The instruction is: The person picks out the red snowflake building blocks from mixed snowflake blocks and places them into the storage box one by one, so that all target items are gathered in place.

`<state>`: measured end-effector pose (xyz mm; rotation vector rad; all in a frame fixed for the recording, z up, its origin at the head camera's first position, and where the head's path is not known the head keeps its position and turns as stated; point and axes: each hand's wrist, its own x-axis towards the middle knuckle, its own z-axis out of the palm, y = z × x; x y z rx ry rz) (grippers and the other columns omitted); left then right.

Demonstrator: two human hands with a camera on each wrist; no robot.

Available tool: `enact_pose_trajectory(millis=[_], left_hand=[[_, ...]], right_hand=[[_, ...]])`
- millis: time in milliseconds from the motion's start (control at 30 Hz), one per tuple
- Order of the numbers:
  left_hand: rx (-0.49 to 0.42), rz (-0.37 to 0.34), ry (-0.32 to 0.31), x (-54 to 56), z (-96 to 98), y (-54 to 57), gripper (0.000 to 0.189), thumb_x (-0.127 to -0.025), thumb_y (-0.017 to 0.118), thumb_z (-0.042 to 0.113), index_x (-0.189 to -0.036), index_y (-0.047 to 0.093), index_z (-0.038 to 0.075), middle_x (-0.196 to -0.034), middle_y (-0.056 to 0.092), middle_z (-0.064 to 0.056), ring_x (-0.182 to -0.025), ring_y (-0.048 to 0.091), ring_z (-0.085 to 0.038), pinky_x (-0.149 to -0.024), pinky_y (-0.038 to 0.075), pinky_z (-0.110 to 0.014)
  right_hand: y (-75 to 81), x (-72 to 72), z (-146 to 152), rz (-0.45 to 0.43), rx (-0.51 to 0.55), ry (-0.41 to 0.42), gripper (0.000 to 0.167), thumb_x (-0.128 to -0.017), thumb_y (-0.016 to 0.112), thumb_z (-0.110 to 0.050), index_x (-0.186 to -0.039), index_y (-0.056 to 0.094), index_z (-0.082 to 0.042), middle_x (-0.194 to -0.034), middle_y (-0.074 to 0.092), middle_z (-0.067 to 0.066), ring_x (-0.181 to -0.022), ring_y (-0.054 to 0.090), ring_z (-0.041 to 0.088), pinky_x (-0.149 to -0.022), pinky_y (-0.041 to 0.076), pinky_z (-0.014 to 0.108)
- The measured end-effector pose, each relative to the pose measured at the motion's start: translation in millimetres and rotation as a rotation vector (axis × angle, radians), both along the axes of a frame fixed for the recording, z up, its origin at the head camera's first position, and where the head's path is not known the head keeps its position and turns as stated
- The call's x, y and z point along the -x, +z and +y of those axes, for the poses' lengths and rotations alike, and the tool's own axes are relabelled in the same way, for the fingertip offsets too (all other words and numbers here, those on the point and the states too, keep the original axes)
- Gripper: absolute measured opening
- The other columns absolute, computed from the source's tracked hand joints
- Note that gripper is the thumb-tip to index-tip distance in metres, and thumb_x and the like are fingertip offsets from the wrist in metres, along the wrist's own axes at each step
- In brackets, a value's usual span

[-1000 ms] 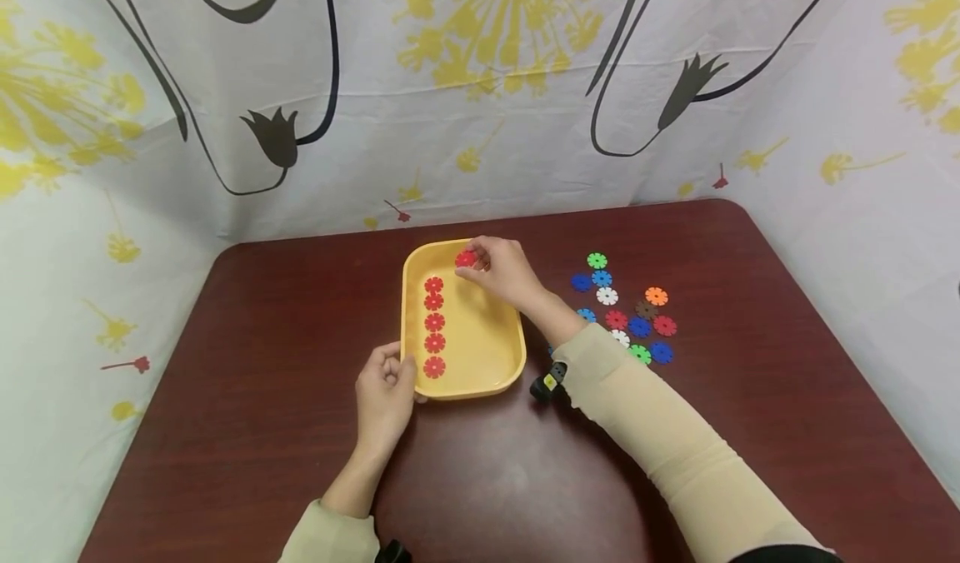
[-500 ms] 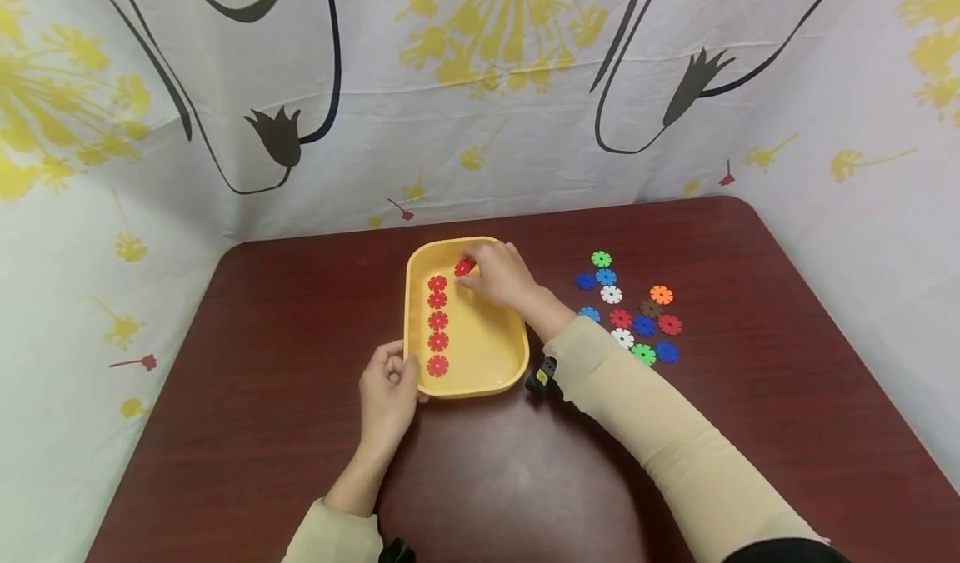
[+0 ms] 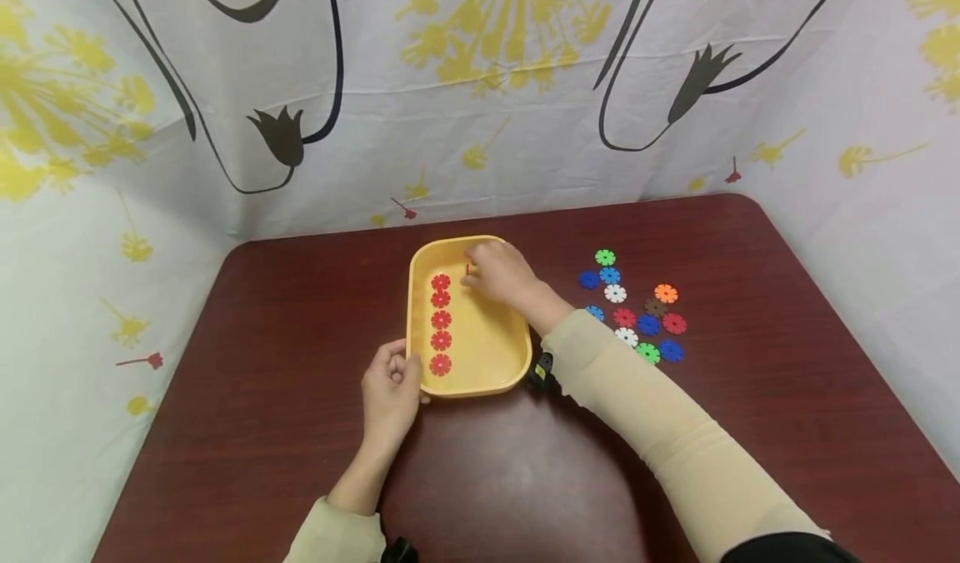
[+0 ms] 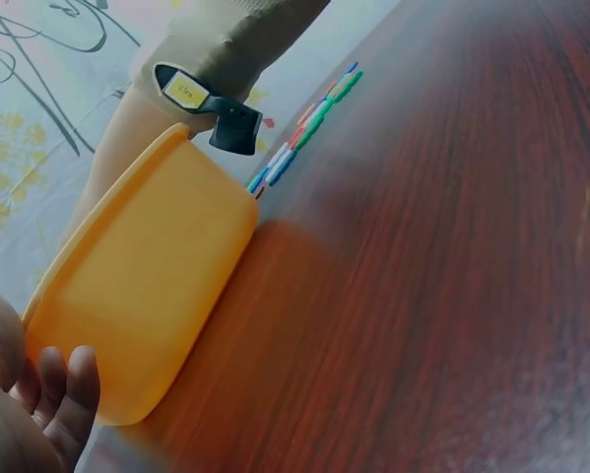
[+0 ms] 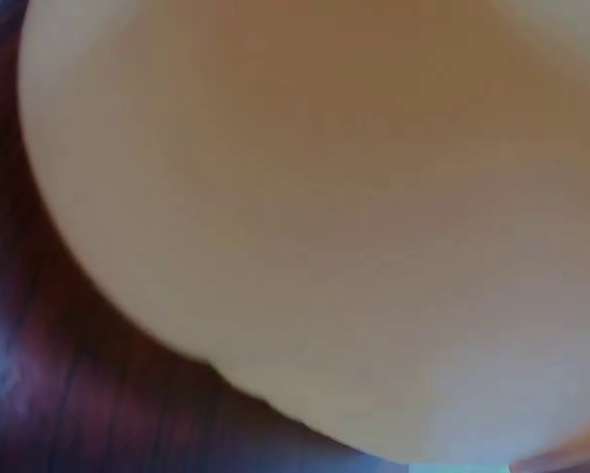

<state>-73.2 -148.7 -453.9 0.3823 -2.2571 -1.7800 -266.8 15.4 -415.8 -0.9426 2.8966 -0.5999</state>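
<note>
A yellow tray (image 3: 486,355) lies on the table, with a column of several red notched plastic discs (image 3: 441,320) along its left side. My left hand (image 3: 390,390) grips its near left corner, thumb at the rim; in the left wrist view the fingers (image 4: 81,379) lie against the outer wall. Over the tray's far right part, my right hand (image 3: 504,275) pinches another red notched disc (image 3: 469,270), of which only a thin red edge shows between thumb and fingertips. The right wrist view is filled by a blurred, close pale surface.
Right of the tray, loose notched discs in green, blue, white, orange, brown and red lie spread on the dark red table (image 3: 285,355). The right sleeve (image 3: 645,413) passes close to them. A patterned cloth (image 3: 465,113) hangs behind the table.
My right hand has lowered slightly into the tray with the red disc, which has turned from face-on to edge-on and is now mostly hidden. My left hand keeps its grip on the tray.
</note>
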Motion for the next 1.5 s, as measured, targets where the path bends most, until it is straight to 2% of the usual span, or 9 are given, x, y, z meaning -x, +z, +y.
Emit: enact_pose_trajectory(millis=[200,267,467,733,900,1100,1333,1500], left_hand=[[0.025,0.006,0.008,1.0,-0.2,0.7,0.024,-0.098,0.059,0.006,-0.121,0.062,-0.002,-0.065,0.053,-0.006,-0.043,0.056,-0.018,-0.04,0.051,-0.029],[0.029,0.003,0.011,1.4,-0.2,1.3,0.024,-0.099,0.059,0.006,-0.121,0.062,-0.002,-0.065,0.053,-0.006,-0.043,0.056,-0.018,-0.04,0.051,-0.029],[0.024,0.007,0.019,3.6,0.8,0.8,0.023,-0.099,0.06,0.007,-0.121,0.063,0.0,-0.065,0.055,-0.008,-0.043,0.058,-0.018,-0.04,0.05,-0.028],[0.022,0.002,0.015,2.6,2.0,-1.2,0.024,-0.099,0.059,0.006,-0.121,0.062,-0.002,-0.067,0.057,-0.013,-0.044,0.059,-0.018,-0.04,0.051,-0.027],[0.025,0.007,0.013,3.1,1.8,-1.5,0.024,-0.099,0.059,0.007,-0.121,0.062,-0.003,-0.068,0.058,-0.016,-0.044,0.06,-0.017,-0.042,0.052,-0.028],[0.04,0.009,0.018,4.1,1.6,-0.6,0.025,-0.098,0.058,0.006,-0.121,0.063,-0.002,-0.066,0.056,-0.01,-0.045,0.061,-0.017,-0.043,0.055,-0.033],[0.048,-0.013,0.018,6.2,1.2,-0.9,0.029,-0.099,0.058,0.008,-0.126,0.06,-0.003,-0.066,0.055,-0.005,-0.046,0.061,-0.017,-0.044,0.055,-0.032],[0.04,0.006,0.016,7.1,2.3,-0.7,0.026,-0.099,0.058,0.007,-0.123,0.062,-0.002,-0.066,0.056,-0.007,-0.045,0.061,-0.019,-0.042,0.053,-0.03]], right_hand=[[-0.5,2.6,14.4,-0.009,0.161,0.071,0.032,-0.092,0.077,-0.016,-0.117,0.069,0.002,-0.107,0.07,0.016,-0.094,0.067,0.026,-0.085,0.055,0.038],[-0.9,4.2,19.8,-0.013,0.232,0.086,0.033,-0.092,0.076,-0.014,-0.119,0.068,0.004,-0.111,0.069,0.017,-0.098,0.067,0.027,-0.088,0.056,0.038],[-2.5,7.7,36.2,-0.019,0.439,0.059,0.032,-0.095,0.071,-0.013,-0.122,0.067,0.004,-0.109,0.068,0.014,-0.099,0.067,0.026,-0.088,0.056,0.038],[-10.1,5.5,59.9,0.082,0.58,0.006,0.024,-0.095,0.071,-0.011,-0.114,0.069,0.004,-0.099,0.068,0.012,-0.088,0.066,0.023,-0.076,0.058,0.036],[-9.6,4.4,74.2,0.101,0.597,-0.024,0.022,-0.095,0.071,-0.01,-0.112,0.069,0.004,-0.097,0.067,0.012,-0.086,0.066,0.022,-0.075,0.058,0.037],[-6.5,1.6,93.5,0.062,0.573,-0.056,0.021,-0.096,0.07,-0.013,-0.112,0.069,0.0,-0.098,0.068,0.011,-0.086,0.065,0.022,-0.075,0.058,0.038],[-7.1,-1.8,118.9,0.055,0.501,-0.035,0.02,-0.096,0.07,-0.016,-0.111,0.07,-0.001,-0.094,0.068,0.008,-0.083,0.065,0.02,-0.073,0.057,0.036],[-8.8,-7.0,133.8,0.019,0.436,-0.01,0.023,-0.096,0.071,-0.017,-0.112,0.07,0.001,-0.094,0.068,0.008,-0.082,0.065,0.02,-0.072,0.057,0.037]])
